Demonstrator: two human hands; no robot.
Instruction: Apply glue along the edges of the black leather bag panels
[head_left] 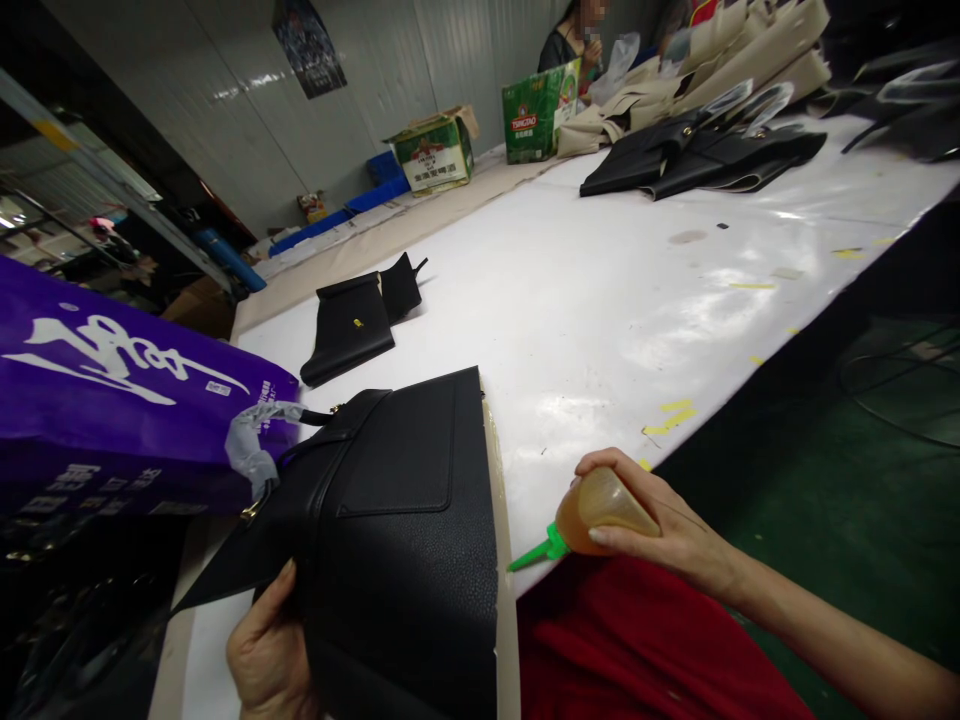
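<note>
White table (525,340), yellow scraps (679,411) | bag (405,540) lying at the near end | left hand (268,655) has fingers pinching it, steadying it I guess | right hand (684,528) fingers wrapped round bottle (600,510), tipped imo so the nozzle (534,555) reaches the pale edge (505,620)

Pale grey panelled wall (420,60) across back, seams running up it, dark poster (309,48) fixed there. Grey metal beam (112,178) slanting at left, yellow patch (56,134) on it. Long white tabletop (600,300), glossy, light glaring off right part. Green floor (795,570) at lower right, in shadow.
</note>
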